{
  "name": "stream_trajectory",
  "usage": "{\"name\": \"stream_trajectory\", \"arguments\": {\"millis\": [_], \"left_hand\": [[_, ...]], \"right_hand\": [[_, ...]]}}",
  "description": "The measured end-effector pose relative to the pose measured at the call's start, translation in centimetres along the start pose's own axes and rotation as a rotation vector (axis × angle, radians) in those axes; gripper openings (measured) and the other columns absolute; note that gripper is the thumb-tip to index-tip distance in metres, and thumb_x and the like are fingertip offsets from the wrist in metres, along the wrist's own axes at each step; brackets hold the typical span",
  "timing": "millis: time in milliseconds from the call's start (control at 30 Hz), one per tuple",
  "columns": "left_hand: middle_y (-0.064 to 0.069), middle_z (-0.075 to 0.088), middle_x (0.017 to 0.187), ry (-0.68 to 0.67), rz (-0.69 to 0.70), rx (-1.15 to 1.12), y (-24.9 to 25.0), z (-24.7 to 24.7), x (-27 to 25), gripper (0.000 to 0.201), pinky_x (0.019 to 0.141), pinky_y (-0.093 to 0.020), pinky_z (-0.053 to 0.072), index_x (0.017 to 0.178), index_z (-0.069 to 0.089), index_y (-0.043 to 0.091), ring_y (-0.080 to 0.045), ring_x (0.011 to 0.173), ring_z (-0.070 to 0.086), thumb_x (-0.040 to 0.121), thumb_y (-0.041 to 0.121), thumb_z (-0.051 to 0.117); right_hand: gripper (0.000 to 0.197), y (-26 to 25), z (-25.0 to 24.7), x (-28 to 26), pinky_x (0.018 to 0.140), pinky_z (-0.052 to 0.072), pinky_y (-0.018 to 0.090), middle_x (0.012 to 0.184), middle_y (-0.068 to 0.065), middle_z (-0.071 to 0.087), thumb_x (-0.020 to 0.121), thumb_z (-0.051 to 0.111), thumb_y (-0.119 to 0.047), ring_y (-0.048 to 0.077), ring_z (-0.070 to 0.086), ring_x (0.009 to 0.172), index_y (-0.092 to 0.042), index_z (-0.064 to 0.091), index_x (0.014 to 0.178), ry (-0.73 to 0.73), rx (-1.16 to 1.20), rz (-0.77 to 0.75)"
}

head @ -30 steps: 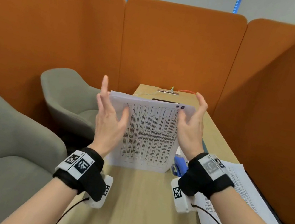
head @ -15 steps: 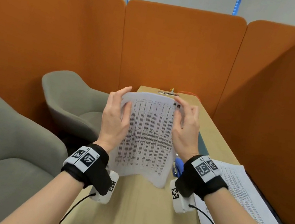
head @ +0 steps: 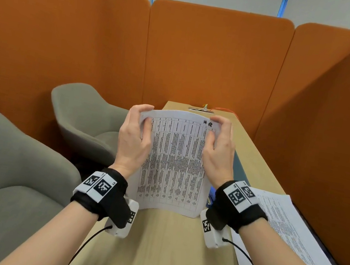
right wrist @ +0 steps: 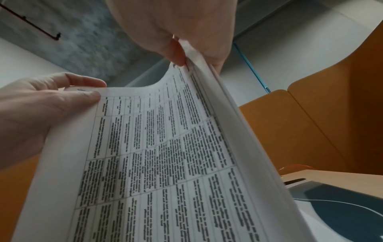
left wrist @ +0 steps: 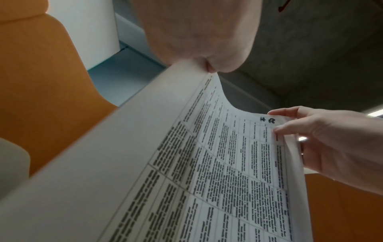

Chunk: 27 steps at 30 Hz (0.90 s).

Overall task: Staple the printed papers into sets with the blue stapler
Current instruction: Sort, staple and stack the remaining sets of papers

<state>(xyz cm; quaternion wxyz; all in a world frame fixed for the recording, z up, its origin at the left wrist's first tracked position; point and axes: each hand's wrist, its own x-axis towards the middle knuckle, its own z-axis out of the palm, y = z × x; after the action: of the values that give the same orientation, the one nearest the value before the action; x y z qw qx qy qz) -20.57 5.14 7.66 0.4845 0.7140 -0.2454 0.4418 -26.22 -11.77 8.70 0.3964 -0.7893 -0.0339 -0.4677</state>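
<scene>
**Squaring a Set of Papers Before Stapling**

**Left side.** Two grey chairs [head: 82, 123] stand beside the surface [head: 161, 246], with orange partitions behind them. The left hand [head: 132, 138] grips the upper left edge of the set of papers [head: 174, 162], thumb on the printed face and fingers curled over the top and behind.

**Centre.** The set of papers stands upright, its bottom edge at or just above the surface; contact cannot be confirmed. The sheets bow toward the person. The right wrist view shows several sheets in the stack, their edges slightly fanned along the right side.

**Right side.** The right hand [head: 220, 149] pinches the upper right edge of the same set, thumb in front, fingers behind. The stapler [head: 211, 193] shows only as a sliver of blue on the surface, just behind the right wrist and mostly hidden. A loose pile of printed sheets [head: 287, 234] lies flat further right.

**Step in hand.** Judged from the grip and upright stance, the sheets are being aligned; no staple is visible in the set.

**Next move.** Once the edges sit flush, one hand must hold a corner tightly while the other frees itself and reaches for the stapler. Loosening the grip too early would let the fanned sheets slip out of register.
</scene>
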Motion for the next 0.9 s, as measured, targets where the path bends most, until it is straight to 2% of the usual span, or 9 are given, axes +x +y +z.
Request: {"name": "stream_trajectory", "arguments": {"millis": [100, 267, 333, 433, 500, 633, 700, 800, 900], "left_hand": [[0.005, 0.054, 0.11, 0.016, 0.019, -0.002, 0.4, -0.1, 0.1, 0.023, 0.086, 0.001, 0.032, 0.116, 0.053, 0.004, 0.002, 0.094, 0.047, 0.095, 0.002, 0.047], [0.004, 0.054, 0.104, 0.029, 0.003, -0.002, 0.2, 0.0, 0.4, 0.018, 0.083, -0.003, 0.036, 0.109, 0.055, 0.004, 0.002, 0.091, 0.047, 0.095, 0.001, 0.046], [0.003, 0.052, 0.103, 0.007, -0.015, -0.002, 0.1, 0.1, 0.1, 0.016, 0.081, -0.009, 0.039, 0.109, 0.053, 0.006, 0.0, 0.089, 0.047, 0.095, 0.003, 0.044], [0.002, 0.05, 0.106, -0.032, -0.039, -0.001, 0.4, 0.1, -0.2, 0.017, 0.079, 0.0, 0.035, 0.111, 0.05, 0.004, 0.002, 0.085, 0.049, 0.095, 0.004, 0.044], [0.002, 0.05, 0.106, -0.05, -0.068, -0.011, 0.5, 0.0, -0.2, 0.019, 0.076, 0.002, 0.034, 0.114, 0.048, 0.004, 0.006, 0.088, 0.05, 0.096, 0.005, 0.044], [0.02, 0.048, 0.097, 0.012, -0.224, -0.103, 1.1, -0.3, -0.6, 0.04, 0.077, 0.003, 0.033, 0.131, 0.036, 0.011, 0.019, 0.089, 0.051, 0.094, 0.01, 0.052], [0.031, 0.045, 0.097, 0.035, -0.344, -0.158, 1.1, -0.3, -1.2, 0.048, 0.081, -0.009, 0.041, 0.134, 0.033, 0.015, 0.019, 0.084, 0.054, 0.093, 0.014, 0.057], [0.023, 0.055, 0.093, 0.011, -0.422, -0.18, 0.9, 0.0, -1.8, 0.04, 0.083, -0.035, 0.053, 0.126, 0.037, 0.022, 0.002, 0.086, 0.06, 0.092, 0.016, 0.057], [0.022, 0.054, 0.094, 0.022, -0.385, -0.187, 1.2, 0.3, -1.8, 0.03, 0.079, -0.031, 0.055, 0.118, 0.037, 0.021, 0.003, 0.089, 0.059, 0.094, 0.012, 0.053]], "right_hand": [[0.04, -0.2, 0.1, 0.1, 0.07, 0.034, 0.006, 0.105, 0.003, 0.048, 0.096, 0.036, 0.001, 0.004, 0.045, 0.077, -0.018, 0.051, 0.127, -0.012, -0.021, -0.007], [0.037, -0.3, 0.2, 0.3, 0.069, 0.033, 0.002, 0.097, 0.004, 0.042, 0.098, 0.036, -0.001, 0.0, 0.042, 0.075, -0.017, 0.057, 0.123, 0.032, -0.018, 0.001], [0.036, -0.1, 0.3, 0.1, 0.068, 0.033, 0.006, 0.101, 0.004, 0.045, 0.098, 0.035, -0.003, -0.001, 0.044, 0.078, -0.019, 0.056, 0.122, 0.02, -0.01, 0.017], [0.036, -0.1, 0.5, -0.2, 0.077, 0.033, -0.001, 0.11, 0.003, 0.053, 0.098, 0.034, -0.001, -0.01, 0.046, 0.09, -0.017, 0.055, 0.123, -0.002, 0.006, 0.02], [0.037, -0.4, 0.5, -0.1, 0.084, 0.034, 0.002, 0.118, 0.003, 0.056, 0.098, 0.035, 0.0, -0.009, 0.047, 0.095, -0.016, 0.053, 0.126, 0.009, 0.026, 0.021], [0.051, -0.7, 0.4, -0.6, 0.1, 0.024, 0.015, 0.144, -0.012, 0.038, 0.098, 0.044, -0.012, -0.007, 0.032, 0.121, -0.027, 0.028, 0.144, 0.009, 0.15, 0.147], [0.055, -0.5, 0.3, -1.1, 0.097, 0.031, 0.021, 0.138, -0.011, 0.043, 0.096, 0.05, -0.018, 0.0, 0.042, 0.119, -0.029, 0.026, 0.144, 0.005, 0.218, 0.28], [0.041, -0.4, 0.5, -1.3, 0.087, 0.037, 0.016, 0.112, -0.014, 0.054, 0.098, 0.047, -0.016, 0.011, 0.054, 0.11, -0.02, 0.041, 0.138, -0.022, 0.304, 0.403], [0.025, -0.7, 0.8, -0.9, 0.078, 0.043, 0.011, 0.1, -0.015, 0.061, 0.099, 0.045, -0.012, 0.007, 0.06, 0.099, -0.018, 0.055, 0.121, 0.001, 0.335, 0.378]]}}
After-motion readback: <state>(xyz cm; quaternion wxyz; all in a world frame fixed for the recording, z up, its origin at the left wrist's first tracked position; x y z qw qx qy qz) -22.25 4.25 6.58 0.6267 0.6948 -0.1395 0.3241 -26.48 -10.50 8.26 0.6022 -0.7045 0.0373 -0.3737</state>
